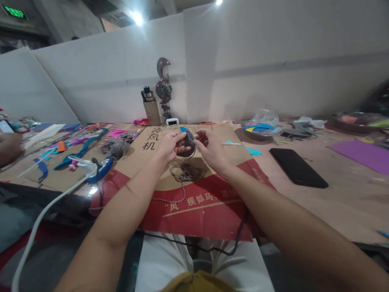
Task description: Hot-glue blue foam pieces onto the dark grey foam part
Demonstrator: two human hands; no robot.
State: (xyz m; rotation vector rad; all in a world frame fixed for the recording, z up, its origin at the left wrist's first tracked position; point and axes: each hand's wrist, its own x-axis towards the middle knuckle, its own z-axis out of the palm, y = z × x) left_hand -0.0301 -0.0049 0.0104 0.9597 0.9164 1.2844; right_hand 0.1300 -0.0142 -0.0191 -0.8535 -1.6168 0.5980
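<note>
Over the middle of a flattened cardboard box, my left hand (172, 147) grips a dark grey curved flat piece (189, 140) with a bit of blue at its top edge. Thumb and fingers close on the piece from its left side. My right hand (211, 150) is at the piece's right edge, thumb and forefinger pinched on what looks like a thin grey cord. Part of this cord curves along the piece's lower right edge. Just below both hands, a loose tangle of grey cord (186, 173) lies on the cardboard (206, 219), one strand trailing left.
A black phone (298, 167) and a purple sheet (361, 155) lie to the right. Behind stands a bottle (152, 111) beside a hanging grey crescent string (164, 87). Left are grey yarn (117, 147), a white cable (60, 196) and another person's hand (10, 149).
</note>
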